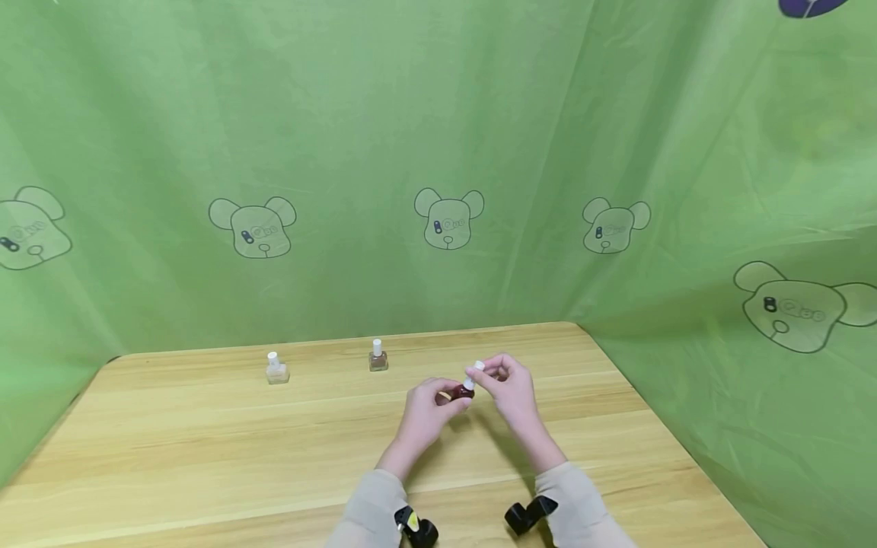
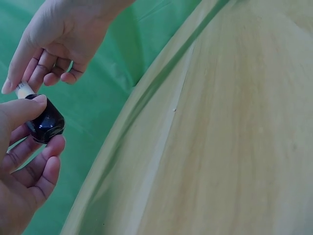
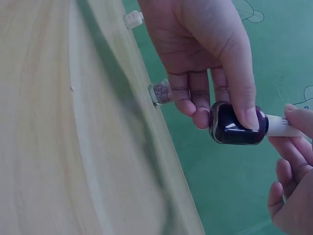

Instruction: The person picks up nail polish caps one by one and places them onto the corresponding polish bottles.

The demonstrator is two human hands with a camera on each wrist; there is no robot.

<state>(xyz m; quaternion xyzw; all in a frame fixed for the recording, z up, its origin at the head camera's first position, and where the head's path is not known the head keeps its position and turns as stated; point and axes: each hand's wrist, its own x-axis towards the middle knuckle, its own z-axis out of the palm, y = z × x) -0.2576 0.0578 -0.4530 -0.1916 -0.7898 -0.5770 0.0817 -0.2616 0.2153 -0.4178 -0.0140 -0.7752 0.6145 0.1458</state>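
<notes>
Above the table, my left hand (image 1: 423,411) grips a small glass nail polish bottle (image 1: 464,393) filled with dark red polish. Its thumb lies across the glass, with fingers on the other side, as the left wrist view shows. The bottle's white cap (image 3: 281,126) is pinched between thumb and fingers of my right hand (image 1: 514,388). The bottle is tilted, cap toward the right hand. Cap and glass meet at the neck; whether the cap is screwed tight I cannot tell.
On the wooden table (image 1: 205,457), a brownish nail polish bottle (image 1: 378,359) stands upright near the back edge. Farther left stands a pale, clear-looking bottle (image 1: 277,373) with a white cap. A green curtain (image 1: 356,137) printed with bear heads hangs behind and along the sides.
</notes>
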